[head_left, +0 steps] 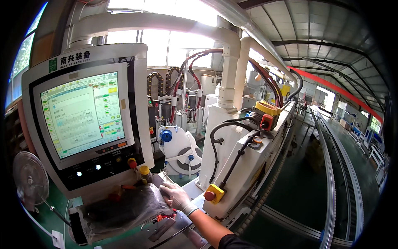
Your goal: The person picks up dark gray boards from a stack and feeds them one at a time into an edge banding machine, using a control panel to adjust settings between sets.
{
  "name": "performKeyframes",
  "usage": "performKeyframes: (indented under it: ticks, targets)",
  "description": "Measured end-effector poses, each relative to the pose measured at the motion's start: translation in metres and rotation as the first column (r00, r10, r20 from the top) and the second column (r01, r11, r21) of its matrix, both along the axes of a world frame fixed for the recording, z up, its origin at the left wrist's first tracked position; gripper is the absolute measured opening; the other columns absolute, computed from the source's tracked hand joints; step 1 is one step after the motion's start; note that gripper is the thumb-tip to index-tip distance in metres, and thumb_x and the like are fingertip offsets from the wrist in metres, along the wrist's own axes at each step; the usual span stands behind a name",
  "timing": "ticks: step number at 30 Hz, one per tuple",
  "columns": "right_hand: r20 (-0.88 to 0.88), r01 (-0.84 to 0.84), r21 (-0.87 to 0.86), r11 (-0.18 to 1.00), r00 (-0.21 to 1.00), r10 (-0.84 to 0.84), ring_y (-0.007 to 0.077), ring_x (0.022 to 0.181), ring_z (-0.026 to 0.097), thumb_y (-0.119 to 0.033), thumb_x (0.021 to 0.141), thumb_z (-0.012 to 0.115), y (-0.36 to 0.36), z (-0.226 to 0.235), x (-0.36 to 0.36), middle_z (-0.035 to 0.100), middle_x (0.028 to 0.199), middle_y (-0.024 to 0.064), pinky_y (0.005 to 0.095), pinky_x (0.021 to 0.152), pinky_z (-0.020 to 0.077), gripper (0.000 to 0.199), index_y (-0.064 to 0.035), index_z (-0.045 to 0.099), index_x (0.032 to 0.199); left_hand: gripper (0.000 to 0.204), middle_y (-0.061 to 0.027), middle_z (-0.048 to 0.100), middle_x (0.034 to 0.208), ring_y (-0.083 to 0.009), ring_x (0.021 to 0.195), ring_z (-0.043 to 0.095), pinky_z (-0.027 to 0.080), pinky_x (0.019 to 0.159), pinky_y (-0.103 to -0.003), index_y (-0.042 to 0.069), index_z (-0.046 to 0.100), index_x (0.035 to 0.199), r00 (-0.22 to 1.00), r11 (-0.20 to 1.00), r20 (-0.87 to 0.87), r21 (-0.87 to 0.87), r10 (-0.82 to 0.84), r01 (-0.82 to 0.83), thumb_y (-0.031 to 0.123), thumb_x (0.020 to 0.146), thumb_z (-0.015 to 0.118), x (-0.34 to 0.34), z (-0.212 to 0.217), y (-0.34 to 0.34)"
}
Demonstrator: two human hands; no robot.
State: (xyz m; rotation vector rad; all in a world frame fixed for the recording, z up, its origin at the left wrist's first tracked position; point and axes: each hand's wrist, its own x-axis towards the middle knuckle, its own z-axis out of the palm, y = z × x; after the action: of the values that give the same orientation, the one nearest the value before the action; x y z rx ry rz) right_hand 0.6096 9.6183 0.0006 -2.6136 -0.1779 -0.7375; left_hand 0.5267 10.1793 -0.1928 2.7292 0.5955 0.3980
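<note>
Grip can't be told: gloved right hand (176, 197), fingers bent, is down at the plastic's (134, 207) right edge. Big console (139, 103) to the left, screen (72, 120) lit; below it, that creased plastic; at its far edge, the yellow-capped jar (145, 174); then the red button (132, 163).

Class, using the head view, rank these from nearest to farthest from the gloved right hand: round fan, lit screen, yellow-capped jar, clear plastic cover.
1. Clear plastic cover: directly left, at the right hand's fingers.
2. Yellow-capped jar: a little left, beyond the cover.
3. Lit screen: farther left and higher.
4. Round fan: far left, past the screen's housing.
</note>
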Motion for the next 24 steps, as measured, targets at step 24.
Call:
performKeyframes:
  ticks: [24]
  targets:
    - [0.086,0.121,0.022,0.992,0.989,-0.123,0.0320,0.117,0.056,-0.018,0.074,0.066,-0.007,-0.005,-0.008,0.060,0.125,0.0129,0.0434,0.100,0.0422,0.044,-0.0113,0.064,0.117,0.040,-0.0233,0.065,0.098,-0.0426,0.095,0.062,0.048,0.084,-0.052,0.001,0.060,0.105,0.985,0.978,-0.015,-0.123,0.169,-0.170,0.036,0.093,0.045,0.011,0.012,-0.023]
